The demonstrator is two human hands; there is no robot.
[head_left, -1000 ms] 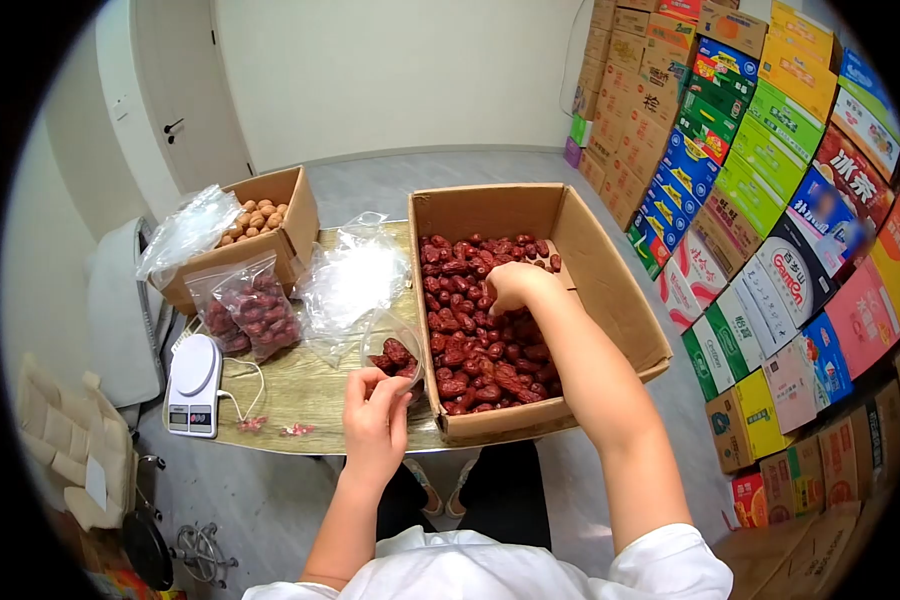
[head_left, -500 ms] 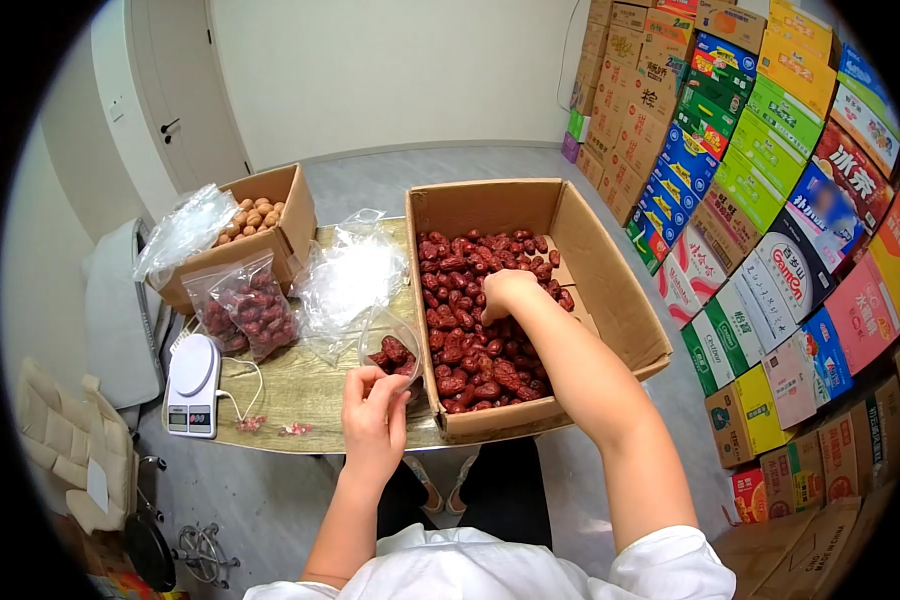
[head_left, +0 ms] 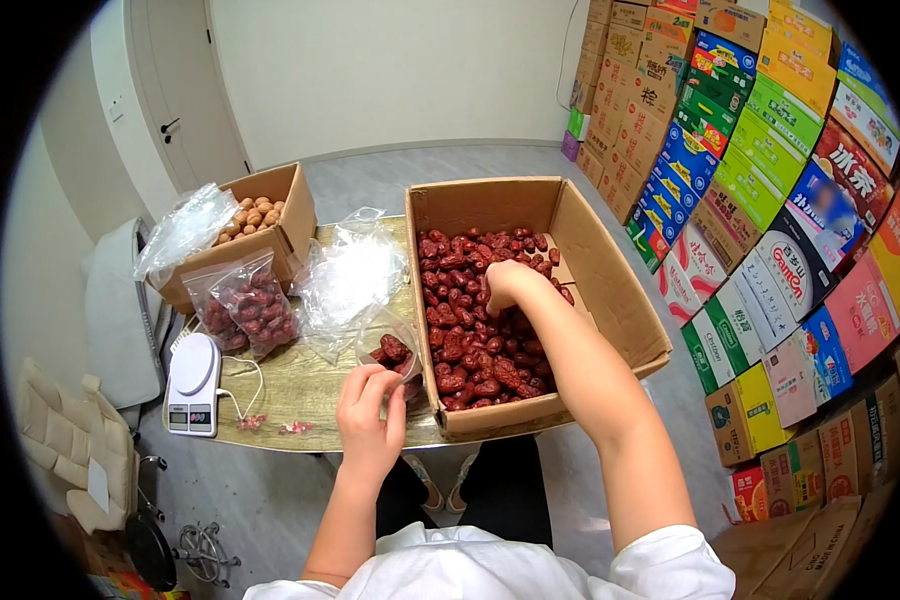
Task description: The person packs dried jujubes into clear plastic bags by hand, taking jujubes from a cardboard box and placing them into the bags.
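Observation:
My left hand (head_left: 370, 410) is closed on the rim of a clear plastic bag (head_left: 388, 325) at the table's front edge. Several wrinkled red dates (head_left: 394, 347) lie inside that bag. Into a large cardboard box (head_left: 620, 300) reaches my right hand (head_left: 508, 285), its fingers pointing down among a thick layer of loose red dates (head_left: 470, 345). The fingertips are hidden by the hand and the dates, so whether they grip any does not show.
Left on the table are a filled bag of dates (head_left: 255, 310), empty clear bags (head_left: 348, 275), a white kitchen scale (head_left: 193, 375) with a cable, and a carton of walnuts (head_left: 295, 215). Stacked cartons (head_left: 760, 200) line the right wall. An office chair (head_left: 70, 430) stands at left.
My right hand has shifted slightly within the dates. The mouth of the bag at my left hand looks narrower, and that hand has barely moved.

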